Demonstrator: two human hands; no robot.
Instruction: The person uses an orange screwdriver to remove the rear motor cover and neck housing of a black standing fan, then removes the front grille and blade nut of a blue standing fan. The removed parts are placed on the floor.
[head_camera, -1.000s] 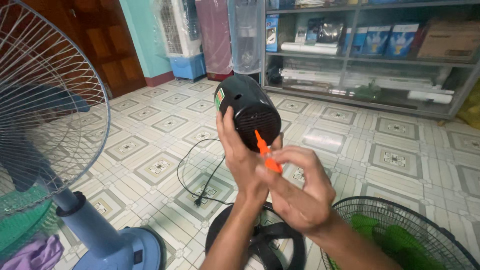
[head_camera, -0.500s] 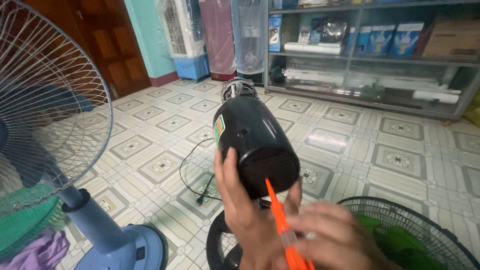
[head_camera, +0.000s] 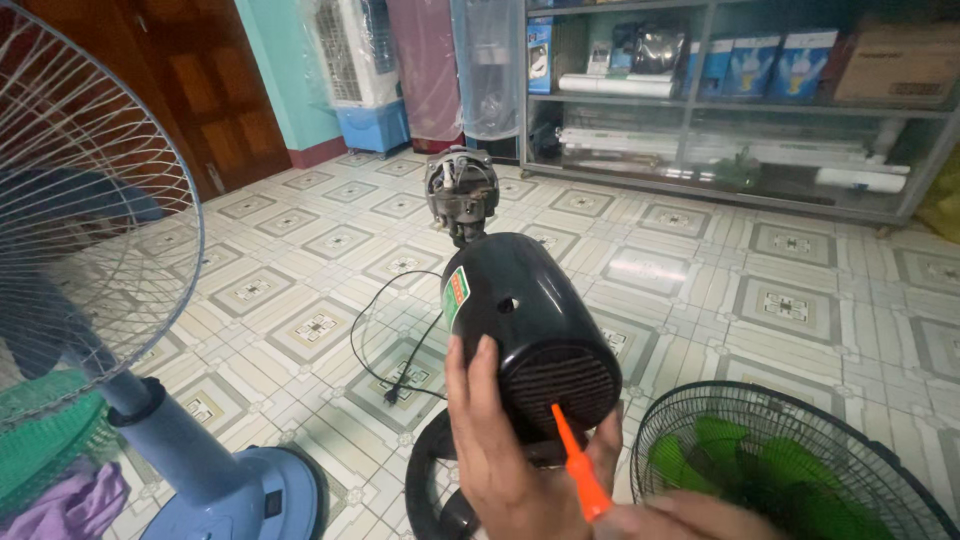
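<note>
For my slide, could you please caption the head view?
Left hand holds black motor cover; right hand holds orange screwdriver.

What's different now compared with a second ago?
The black motor cover has been drawn off, baring the fan motor behind it. The left hand has brought it lower and closer. The right hand and its orange screwdriver have dropped to the picture's bottom edge. The blue fan and power cord stayed put.
</note>
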